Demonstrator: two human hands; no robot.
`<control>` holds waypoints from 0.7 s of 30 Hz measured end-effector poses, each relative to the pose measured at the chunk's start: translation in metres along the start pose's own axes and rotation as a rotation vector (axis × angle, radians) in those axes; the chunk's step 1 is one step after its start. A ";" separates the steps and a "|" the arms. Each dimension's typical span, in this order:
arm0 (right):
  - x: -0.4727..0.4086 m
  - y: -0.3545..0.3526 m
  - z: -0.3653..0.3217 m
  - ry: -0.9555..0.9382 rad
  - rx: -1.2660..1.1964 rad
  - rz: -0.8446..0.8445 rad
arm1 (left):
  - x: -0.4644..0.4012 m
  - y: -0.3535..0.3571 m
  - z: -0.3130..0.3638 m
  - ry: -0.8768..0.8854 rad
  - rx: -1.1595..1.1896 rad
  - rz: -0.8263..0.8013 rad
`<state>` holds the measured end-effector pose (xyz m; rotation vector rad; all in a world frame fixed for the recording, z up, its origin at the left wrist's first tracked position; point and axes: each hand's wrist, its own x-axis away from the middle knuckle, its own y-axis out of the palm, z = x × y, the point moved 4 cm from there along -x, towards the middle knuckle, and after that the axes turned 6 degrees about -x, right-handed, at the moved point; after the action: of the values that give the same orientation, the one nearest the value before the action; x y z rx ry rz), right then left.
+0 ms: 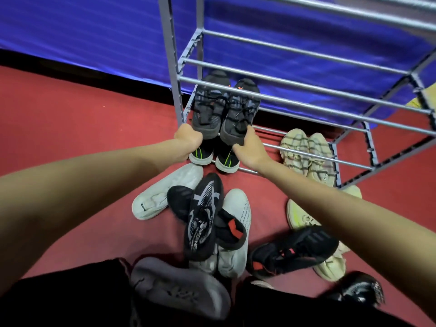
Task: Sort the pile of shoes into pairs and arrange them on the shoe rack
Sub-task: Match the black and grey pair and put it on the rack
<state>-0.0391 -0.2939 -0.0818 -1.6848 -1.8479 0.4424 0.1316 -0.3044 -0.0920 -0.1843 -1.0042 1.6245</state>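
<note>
A grey metal shoe rack (pixel 306 87) stands against a blue wall. On a lower shelf at its left end sits a pair of black sneakers with orange accents (pixel 225 107). My left hand (pixel 188 140) grips the heel of the left sneaker, and my right hand (pixel 250 147) holds the heel of the right one. Below them, on the bottom shelf, a black pair with green stripes (pixel 213 158) shows its heels. A beige pair (pixel 306 154) rests on the bottom shelf to the right. A pile of white, black and grey shoes (pixel 205 220) lies on the red floor.
More loose shoes lie at the right: a black one with red marks (pixel 292 251), a cream one with a yellow stripe (pixel 302 215) and a black patterned one (pixel 358 291). A grey sole (pixel 179 289) faces up near my legs. The rack's upper bars hold nothing.
</note>
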 end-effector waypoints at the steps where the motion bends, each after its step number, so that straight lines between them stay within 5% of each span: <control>1: 0.010 0.004 0.000 -0.016 0.062 -0.039 | 0.007 0.003 -0.008 0.007 0.008 -0.014; 7: 0.066 0.029 0.018 -0.018 0.270 -0.244 | 0.059 0.037 -0.071 0.004 -0.099 -0.120; 13: 0.132 0.050 0.082 0.131 0.283 -0.222 | 0.110 0.083 -0.145 -0.158 0.039 -0.436; 21: 0.200 0.037 0.130 0.219 0.271 -0.212 | 0.134 0.101 -0.169 -0.187 0.241 -0.322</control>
<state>-0.0953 -0.0739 -0.1638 -1.2890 -1.6982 0.3831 0.1155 -0.1011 -0.2143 0.2845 -0.9148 1.4664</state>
